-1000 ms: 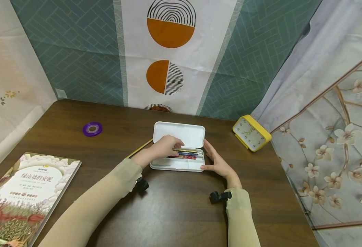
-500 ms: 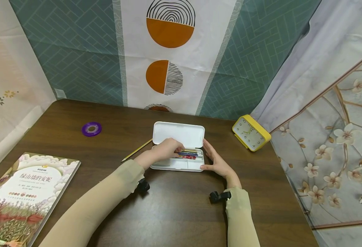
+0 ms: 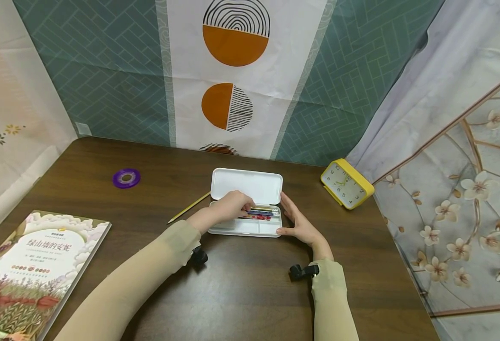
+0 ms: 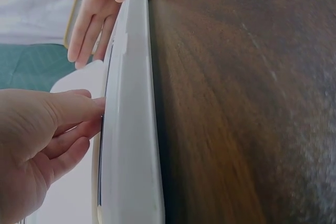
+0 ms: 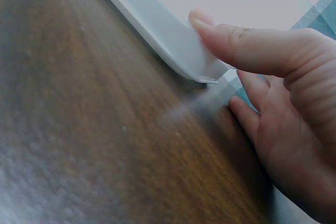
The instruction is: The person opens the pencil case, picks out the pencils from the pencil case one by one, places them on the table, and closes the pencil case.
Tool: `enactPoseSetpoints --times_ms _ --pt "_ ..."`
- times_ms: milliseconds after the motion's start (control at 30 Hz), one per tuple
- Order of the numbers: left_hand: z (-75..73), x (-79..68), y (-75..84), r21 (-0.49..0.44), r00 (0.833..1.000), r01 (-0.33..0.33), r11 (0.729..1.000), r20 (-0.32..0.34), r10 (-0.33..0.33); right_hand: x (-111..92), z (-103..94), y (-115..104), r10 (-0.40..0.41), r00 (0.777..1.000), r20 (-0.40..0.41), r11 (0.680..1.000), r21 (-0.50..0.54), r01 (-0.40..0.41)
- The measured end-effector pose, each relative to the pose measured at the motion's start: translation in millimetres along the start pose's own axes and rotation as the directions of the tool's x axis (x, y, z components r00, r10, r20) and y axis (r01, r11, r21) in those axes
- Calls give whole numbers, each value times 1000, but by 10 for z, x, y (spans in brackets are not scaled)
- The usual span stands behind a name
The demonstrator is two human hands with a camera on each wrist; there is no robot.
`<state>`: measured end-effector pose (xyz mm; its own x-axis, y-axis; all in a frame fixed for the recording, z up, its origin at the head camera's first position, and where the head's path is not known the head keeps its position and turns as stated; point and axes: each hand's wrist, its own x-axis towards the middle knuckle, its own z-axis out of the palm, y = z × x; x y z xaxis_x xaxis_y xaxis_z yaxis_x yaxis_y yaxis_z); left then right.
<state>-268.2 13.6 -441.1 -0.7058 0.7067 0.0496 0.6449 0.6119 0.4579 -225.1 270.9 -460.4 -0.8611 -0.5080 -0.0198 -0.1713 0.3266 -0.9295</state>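
A white pencil case lies on the table with its lid raised at the back. Inside are several pencils, their eraser ends to the right, above a red printed patch. My left hand reaches into the left part of the case, thumb and bent fingers pinching at the pencils; their left ends are hidden under it. In the left wrist view, the thumb tip meets a dark pencil along the rim. My right hand stands at the case's right end, thumb on the rim, fingers extended behind it.
A yellow pencil lies on the table left of the case. Farther left are a purple tape ring and a picture-covered book. A yellow alarm clock stands at the back right, near the curtain.
My left hand has lowered a little into the case, and its fingers now sit closer over the pencils. More of the yellow pencil on the table shows. The right hand stays put.
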Motion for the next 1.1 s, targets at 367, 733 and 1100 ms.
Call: enactPoseSetpoints --times_ms 367,733,1100 --pt "26 35 -11 -15 1000 13 1000 -12 -13 1 8 10 13 1000 -6 1000 11 -13" --pt "45 60 -44 -36 1000 18 999 -11 -19 -3 8 13 8 1000 -7 1000 17 -8" --pt "3 48 -24 -5 1000 9 1000 15 -9 6 -3 7 17 1000 -6 1000 8 -17"
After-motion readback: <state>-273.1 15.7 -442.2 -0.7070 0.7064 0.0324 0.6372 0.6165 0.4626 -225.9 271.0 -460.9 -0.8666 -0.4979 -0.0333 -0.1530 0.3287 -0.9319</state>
